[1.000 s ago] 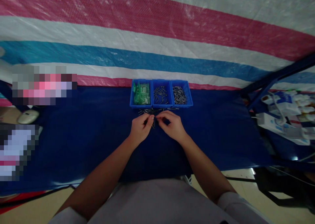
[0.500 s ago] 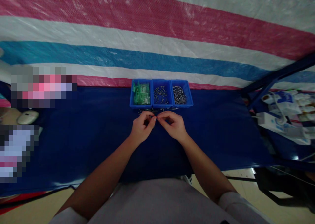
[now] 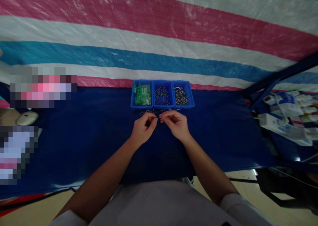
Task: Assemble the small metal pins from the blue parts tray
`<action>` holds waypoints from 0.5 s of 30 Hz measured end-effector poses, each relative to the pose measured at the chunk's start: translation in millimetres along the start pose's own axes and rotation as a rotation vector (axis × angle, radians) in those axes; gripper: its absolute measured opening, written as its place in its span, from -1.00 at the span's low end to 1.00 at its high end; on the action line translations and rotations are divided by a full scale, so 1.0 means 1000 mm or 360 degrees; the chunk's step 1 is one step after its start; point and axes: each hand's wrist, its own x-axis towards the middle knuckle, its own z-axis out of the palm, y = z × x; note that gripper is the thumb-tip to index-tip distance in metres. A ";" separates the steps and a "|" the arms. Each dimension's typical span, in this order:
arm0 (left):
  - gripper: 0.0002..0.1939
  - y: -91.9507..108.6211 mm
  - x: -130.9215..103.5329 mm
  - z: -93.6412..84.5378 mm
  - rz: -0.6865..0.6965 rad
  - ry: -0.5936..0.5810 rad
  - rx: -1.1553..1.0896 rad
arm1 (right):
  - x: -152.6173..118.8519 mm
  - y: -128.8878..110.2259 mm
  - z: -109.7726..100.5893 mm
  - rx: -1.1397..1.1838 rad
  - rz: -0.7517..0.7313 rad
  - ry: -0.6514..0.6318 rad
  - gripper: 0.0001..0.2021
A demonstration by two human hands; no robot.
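My left hand (image 3: 144,128) and my right hand (image 3: 177,124) are pinched close together above the blue table, with a thin metal piece (image 3: 159,117) spanning the small gap between their fingertips. Just beyond them, several thin dark metal pieces (image 3: 146,112) lie in a loose row. Behind these stand three joined blue bins. The left bin (image 3: 132,100) holds green and clear plastic packets, the middle bin (image 3: 161,106) a scatter of thin metal pieces, and the right bin (image 3: 191,98) a dense heap of short metal pieces.
A striped plastic sheet (image 3: 149,37) hangs behind the blue table (image 3: 86,136). A white mouse (image 3: 27,118) and blurred-out items are at the left. On the right, a dark metal frame (image 3: 280,77) stands beside a white power strip (image 3: 278,128) and packages.
My right hand has shifted slightly right, away from my left fingertips, and the thin piece now shows between them. My left hand has hardly moved.
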 end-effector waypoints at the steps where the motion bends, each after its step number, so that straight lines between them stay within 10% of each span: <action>1: -0.89 0.000 0.000 0.000 0.0001 -0.0001 -0.0002 | 0.000 0.000 0.000 0.0007 -0.0001 0.0008 -0.91; 15: -0.88 -0.001 0.001 0.000 0.0007 -0.0003 0.0038 | 0.001 0.005 0.000 -0.0060 -0.0036 0.0057 -0.88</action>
